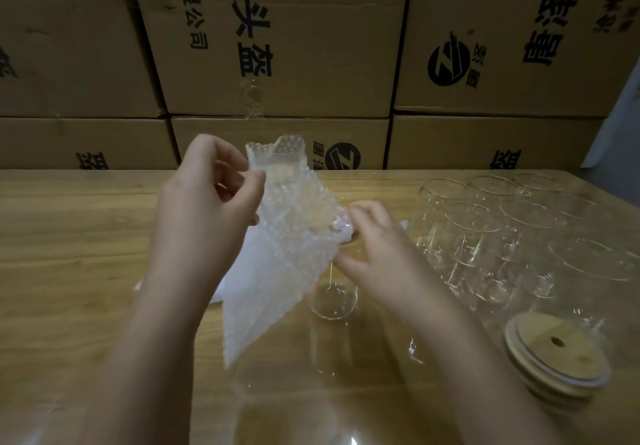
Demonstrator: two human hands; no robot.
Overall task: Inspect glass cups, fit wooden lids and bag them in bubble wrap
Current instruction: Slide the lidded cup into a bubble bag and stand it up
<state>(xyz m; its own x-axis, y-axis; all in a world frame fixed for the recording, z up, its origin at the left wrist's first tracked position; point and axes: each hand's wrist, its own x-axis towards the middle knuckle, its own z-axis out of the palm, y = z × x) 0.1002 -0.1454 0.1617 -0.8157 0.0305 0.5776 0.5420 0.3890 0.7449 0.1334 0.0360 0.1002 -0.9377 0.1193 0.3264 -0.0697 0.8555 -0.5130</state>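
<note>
Head view. Both forearms run out of the lower edge of the frame. The left hand pinches the upper rim of a bubble wrap bag between thumb and curled fingers. The right hand grips the bag's right edge, and its fingertips are partly hidden behind the plastic. The bag hangs above the table, tilted, with its lower corner pointing toward the viewer. It is translucent, dimpled all over with small bubbles, and wavy along its open top.

Just below the bag and between the wrists is a single glass cup. Its clear wall nearly vanishes against the wood, so whether it stands or lies cannot be told. Pale white sheets, possibly more bags, are mostly covered by the left wrist and the held bag.

To the right, clear glass cups stand clustered with their round rims overlapping, which makes them hard to count. Nearer the viewer is a stack of round wooden lids; the top one has a small hole. Printed cardboard boxes form a wall behind the table.
</note>
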